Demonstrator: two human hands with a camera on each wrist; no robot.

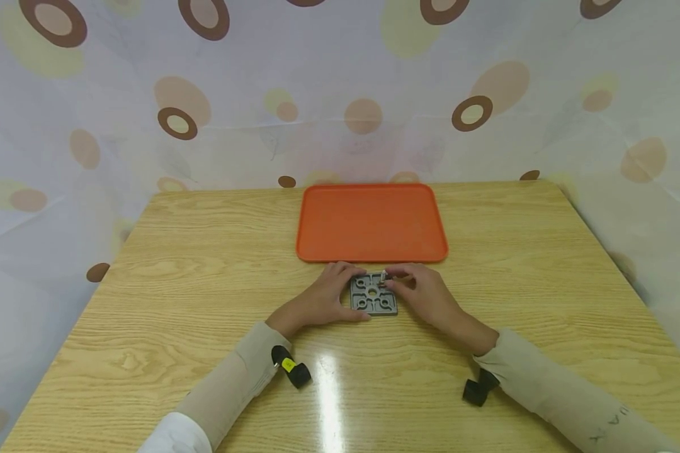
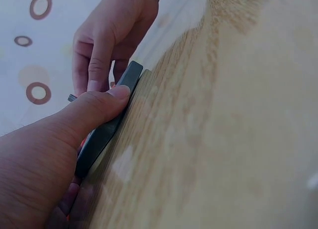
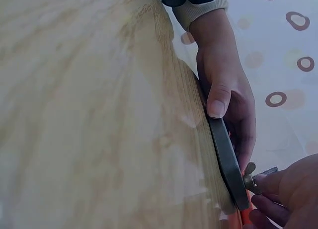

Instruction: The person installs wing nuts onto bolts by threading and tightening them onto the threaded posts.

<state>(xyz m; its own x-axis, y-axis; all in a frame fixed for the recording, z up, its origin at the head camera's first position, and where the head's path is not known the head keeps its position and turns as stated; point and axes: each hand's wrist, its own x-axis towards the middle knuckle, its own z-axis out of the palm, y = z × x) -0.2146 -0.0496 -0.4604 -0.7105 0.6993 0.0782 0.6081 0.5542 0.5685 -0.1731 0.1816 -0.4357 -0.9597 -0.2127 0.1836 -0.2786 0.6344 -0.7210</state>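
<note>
A square grey metal plate [image 1: 378,309] with ring-shaped holes lies on the table in front of me. My left hand [image 1: 330,297] grips it from the left, thumb along the near edge and fingers at the far edge. At the plate's far right corner hole, a small threaded bolt [image 1: 383,275] stands up. Close against the plate on that bolt sits a wing nut [image 3: 250,170], clearest in the right wrist view. With thumb and fingertips, my right hand [image 1: 426,294] pinches the wing nut, partly hiding it.
An orange tray [image 1: 374,259] lies just beyond the plate, towards the back of the wooden table [image 1: 215,277]. A patterned cloth [image 1: 317,138] hangs behind the table. Small black cameras are strapped to both wrists.
</note>
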